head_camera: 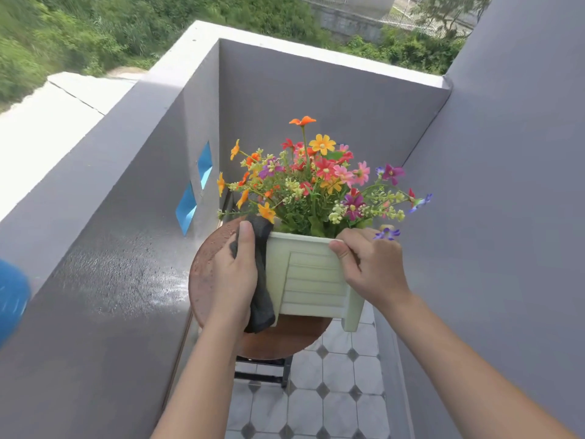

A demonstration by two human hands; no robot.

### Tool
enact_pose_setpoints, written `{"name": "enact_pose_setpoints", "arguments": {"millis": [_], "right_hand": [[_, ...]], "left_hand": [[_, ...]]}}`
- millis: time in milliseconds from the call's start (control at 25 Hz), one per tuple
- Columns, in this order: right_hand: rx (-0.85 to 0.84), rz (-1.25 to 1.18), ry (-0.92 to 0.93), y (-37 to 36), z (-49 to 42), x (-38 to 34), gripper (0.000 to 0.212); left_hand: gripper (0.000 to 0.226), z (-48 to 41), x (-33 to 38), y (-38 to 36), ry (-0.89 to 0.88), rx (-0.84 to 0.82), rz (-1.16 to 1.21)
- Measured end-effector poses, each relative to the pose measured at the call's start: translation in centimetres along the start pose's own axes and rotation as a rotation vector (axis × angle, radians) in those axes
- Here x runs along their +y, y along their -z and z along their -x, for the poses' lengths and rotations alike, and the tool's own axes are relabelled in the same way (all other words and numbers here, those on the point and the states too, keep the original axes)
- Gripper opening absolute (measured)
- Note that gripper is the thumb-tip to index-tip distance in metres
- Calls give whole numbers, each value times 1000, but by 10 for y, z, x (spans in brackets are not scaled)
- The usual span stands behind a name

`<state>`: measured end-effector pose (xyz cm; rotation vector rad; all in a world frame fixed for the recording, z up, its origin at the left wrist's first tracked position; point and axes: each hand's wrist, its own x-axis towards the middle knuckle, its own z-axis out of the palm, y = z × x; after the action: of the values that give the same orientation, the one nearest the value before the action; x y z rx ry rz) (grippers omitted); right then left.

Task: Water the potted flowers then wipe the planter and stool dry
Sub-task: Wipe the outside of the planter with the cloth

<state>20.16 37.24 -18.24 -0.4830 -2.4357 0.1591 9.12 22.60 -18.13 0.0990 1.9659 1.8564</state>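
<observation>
One round brown stool (pixel 278 340) carries one pale green planter (pixel 311 280) of mixed flowers (pixel 319 182), its right leg hanging past the seat edge. Two hands grip it: the right hand (pixel 373 264) pinches the near rim with curled fingers. The left hand (pixel 235 274) presses one dark cloth (pixel 262 299) against the planter's left side, thumb on top.

One planter (pixel 311 277), one stool (pixel 202 274), one cloth (pixel 261 299), two hands (pixel 234 277)

Stool (pixel 202 274) mostly hidden beneath planter (pixel 313 280) (blue object (pixel 12 299) cropped left).
</observation>
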Motion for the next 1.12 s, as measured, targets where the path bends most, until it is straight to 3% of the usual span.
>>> {"name": "enact_pose_setpoints", "arguments": {"millis": [160, 320, 560, 680, 800, 960, 1040, 1120], "right_hand": [[20, 22, 21, 2, 4, -2, 47], [-56, -9, -18, 4, 1, 0, 43], [-184, -14, -134, 3, -2, -3, 40], [-53, -233, -377, 7, 11, -16, 42], [91, -464, -737, 15, 20, -32, 45], [-236, -848, -1334, 10, -8, -11, 62], [-347, -1092, -1502, 14, -25, -7, 51], [-468, -1067, -1569, 24, -36, -14, 28]], "left_hand": [[66, -37, -12, -14, 260, -29, -112], [41, -30, 4, -13, 334, -107, 57], [40, -9, 23, -16, 288, -58, -18], [34, -3, 32, -18, 243, -27, -126], [31, -1, 38, -18, 245, -24, -150], [31, -8, 30, -15, 231, -36, -147], [37, -14, 22, -15, 241, -26, -97], [39, -18, 21, -14, 262, -17, -111]]}}
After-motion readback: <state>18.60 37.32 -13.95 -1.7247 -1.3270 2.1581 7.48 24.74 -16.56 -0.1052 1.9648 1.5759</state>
